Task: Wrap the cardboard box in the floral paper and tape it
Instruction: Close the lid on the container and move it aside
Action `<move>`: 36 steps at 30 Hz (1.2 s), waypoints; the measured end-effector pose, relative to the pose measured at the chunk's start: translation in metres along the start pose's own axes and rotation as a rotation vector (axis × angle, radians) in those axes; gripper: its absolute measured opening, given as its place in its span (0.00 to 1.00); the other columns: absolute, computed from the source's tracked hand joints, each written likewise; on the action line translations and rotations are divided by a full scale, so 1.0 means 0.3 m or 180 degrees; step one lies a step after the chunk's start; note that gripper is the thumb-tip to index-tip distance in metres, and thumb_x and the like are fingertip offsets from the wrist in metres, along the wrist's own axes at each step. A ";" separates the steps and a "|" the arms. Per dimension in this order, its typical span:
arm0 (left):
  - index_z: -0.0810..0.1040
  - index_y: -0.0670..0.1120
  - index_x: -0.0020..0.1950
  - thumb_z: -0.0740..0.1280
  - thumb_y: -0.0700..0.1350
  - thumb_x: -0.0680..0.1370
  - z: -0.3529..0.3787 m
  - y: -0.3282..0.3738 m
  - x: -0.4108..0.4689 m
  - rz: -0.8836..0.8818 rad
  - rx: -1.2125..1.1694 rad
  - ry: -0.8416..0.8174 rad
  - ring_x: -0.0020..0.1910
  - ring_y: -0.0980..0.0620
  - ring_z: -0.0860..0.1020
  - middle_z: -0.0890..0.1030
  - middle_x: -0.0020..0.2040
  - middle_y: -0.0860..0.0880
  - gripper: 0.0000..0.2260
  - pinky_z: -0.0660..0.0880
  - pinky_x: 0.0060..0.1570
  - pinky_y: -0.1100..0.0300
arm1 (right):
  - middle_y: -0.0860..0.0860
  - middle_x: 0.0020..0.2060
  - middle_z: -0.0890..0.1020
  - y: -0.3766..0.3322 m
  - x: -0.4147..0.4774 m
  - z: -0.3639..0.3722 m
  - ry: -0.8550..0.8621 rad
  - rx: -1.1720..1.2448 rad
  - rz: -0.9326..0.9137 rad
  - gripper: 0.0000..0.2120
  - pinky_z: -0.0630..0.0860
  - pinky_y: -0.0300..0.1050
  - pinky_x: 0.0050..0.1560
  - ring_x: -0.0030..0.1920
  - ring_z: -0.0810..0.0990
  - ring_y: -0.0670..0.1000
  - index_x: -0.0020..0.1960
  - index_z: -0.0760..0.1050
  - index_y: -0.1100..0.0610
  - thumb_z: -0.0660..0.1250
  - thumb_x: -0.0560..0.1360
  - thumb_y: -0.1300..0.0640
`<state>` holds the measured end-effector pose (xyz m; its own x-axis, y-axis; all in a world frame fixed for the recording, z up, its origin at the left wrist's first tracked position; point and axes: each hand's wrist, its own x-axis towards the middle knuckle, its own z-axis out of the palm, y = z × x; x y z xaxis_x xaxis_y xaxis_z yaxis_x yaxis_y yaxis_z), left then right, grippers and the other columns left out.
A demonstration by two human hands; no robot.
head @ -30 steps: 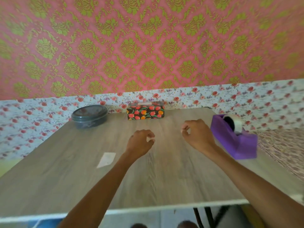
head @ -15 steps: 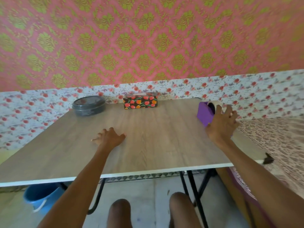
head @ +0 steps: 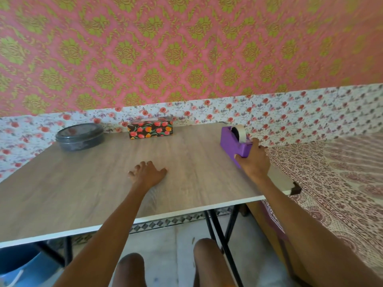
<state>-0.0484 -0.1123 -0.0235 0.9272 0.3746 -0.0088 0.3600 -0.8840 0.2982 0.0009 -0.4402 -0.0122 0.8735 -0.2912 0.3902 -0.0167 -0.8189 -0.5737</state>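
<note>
floral box (head: 150,131) on table (head: 83,183), pink wall (head: 186,48)

"What is the person wearing?"

"Little that shows. The left forearm (head: 112,224) and the right forearm (head: 300,220) are bare from the wrist to the frame's edge."

"And the hands?"

"The left hand (head: 148,175) and the right hand (head: 253,160) are bare too."

"Lower down?"

"A bare left knee (head: 129,268) and right knee (head: 209,257). A purplish strip of cloth (head: 273,222) shows beside the right forearm. I cannot tell whether it is clothing."
</note>
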 end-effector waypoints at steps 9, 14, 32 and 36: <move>0.64 0.43 0.76 0.57 0.70 0.76 0.021 0.033 -0.003 0.0160 -0.0021 -0.0029 0.76 0.37 0.59 0.62 0.77 0.40 0.38 0.53 0.73 0.36 | 0.59 0.52 0.81 0.014 0.051 -0.004 0.0052 0.0190 -0.0042 0.38 0.81 0.57 0.48 0.50 0.82 0.62 0.67 0.65 0.57 0.79 0.65 0.47; 0.65 0.43 0.75 0.57 0.69 0.77 0.029 0.019 -0.008 0.0168 -0.0069 0.0073 0.75 0.38 0.61 0.64 0.76 0.40 0.36 0.55 0.73 0.37 | 0.57 0.52 0.81 0.051 0.064 0.004 0.0057 0.0241 -0.0090 0.41 0.82 0.59 0.47 0.50 0.82 0.60 0.70 0.64 0.56 0.79 0.64 0.46; 0.80 0.49 0.61 0.69 0.44 0.79 -0.080 -0.098 -0.054 0.0639 -0.0179 0.0724 0.51 0.48 0.82 0.83 0.57 0.47 0.10 0.78 0.54 0.56 | 0.43 0.40 0.84 -0.364 -0.138 0.107 -0.1116 0.0955 -0.1824 0.06 0.78 0.41 0.46 0.41 0.80 0.41 0.43 0.83 0.53 0.69 0.72 0.63; 0.82 0.48 0.60 0.64 0.43 0.81 -0.112 -0.162 -0.039 0.0974 -0.0532 0.0319 0.55 0.48 0.80 0.82 0.60 0.49 0.10 0.74 0.58 0.58 | 0.49 0.51 0.83 -0.534 -0.150 0.230 -0.2146 0.0509 -0.2175 0.15 0.72 0.31 0.44 0.45 0.78 0.43 0.57 0.82 0.55 0.71 0.72 0.64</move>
<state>-0.0803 -0.0642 -0.0058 0.9716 0.1326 0.1962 0.0378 -0.9046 0.4245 -0.0021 -0.2619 0.0123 0.7664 0.6071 0.2097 0.6203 -0.6148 -0.4871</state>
